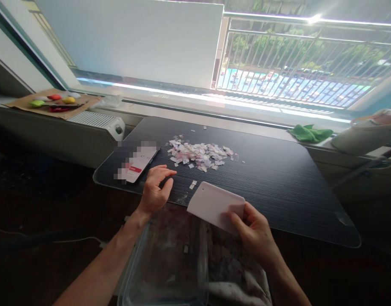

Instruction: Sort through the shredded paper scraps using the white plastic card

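Observation:
My right hand (253,225) grips a flat, pale dough scraper (216,204) by its right end, thumb on top, over the table's near edge. Empty and with its fingers apart, my left hand (157,187) is at the near edge of the dark table (272,182). Beyond both hands lies a heap of small paper scraps (200,154), whitish with some pink. A couple of loose scraps (193,184) rest between the left hand and the scraper. Below the table edge stands a clear plastic bin (169,263), with a few small bits inside.
A phone (139,165) lies left of my left hand. Cardboard with coloured items (55,102) sits on the sill above a radiator (99,123). At the right of the sill are a green cloth (310,133) and a pale bag (364,134).

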### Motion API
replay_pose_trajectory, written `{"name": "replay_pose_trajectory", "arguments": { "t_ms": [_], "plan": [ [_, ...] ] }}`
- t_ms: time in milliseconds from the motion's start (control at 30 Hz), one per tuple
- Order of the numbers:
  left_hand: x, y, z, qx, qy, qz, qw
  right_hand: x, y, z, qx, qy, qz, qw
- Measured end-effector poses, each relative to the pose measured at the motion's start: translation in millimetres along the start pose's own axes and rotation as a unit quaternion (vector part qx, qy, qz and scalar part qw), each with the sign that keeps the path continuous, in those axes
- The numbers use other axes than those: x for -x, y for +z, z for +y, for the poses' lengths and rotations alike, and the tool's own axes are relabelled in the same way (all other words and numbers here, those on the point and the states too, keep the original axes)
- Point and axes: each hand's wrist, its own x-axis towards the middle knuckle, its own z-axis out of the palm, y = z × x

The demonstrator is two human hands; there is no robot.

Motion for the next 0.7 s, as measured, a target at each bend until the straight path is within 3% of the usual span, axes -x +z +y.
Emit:
{"name": "replay_pose_trajectory", "arguments": {
  "t_ms": [133, 300, 433, 533, 633, 700],
  "plan": [
    [1, 1, -3, -0.001, 0.012, 0.011, 1.000, -33, 7, -18, 0.035, -0.087, 0.055, 0.994],
    [2, 0, -4, -0.003, 0.003, 0.004, 1.000, -81, 27, -46, 0.135, -0.192, 0.091, 0.968],
    [1, 0, -3, -0.002, -0.004, 0.005, 1.000, -91, 39, -48, 0.173, -0.195, 0.064, 0.963],
    [1, -1, -1, -0.002, -0.009, 0.000, 1.000, -83, 25, -37, 0.151, -0.165, 0.001, 0.975],
    [1, -2, 0, 0.001, -0.007, -0.001, 1.000, -71, -10, -30, 0.136, -0.147, -0.061, 0.978],
    [0, -2, 1, 0.003, -0.012, -0.001, 1.000, -63, -36, -30, 0.146, -0.135, -0.060, 0.978]
  ]
}}
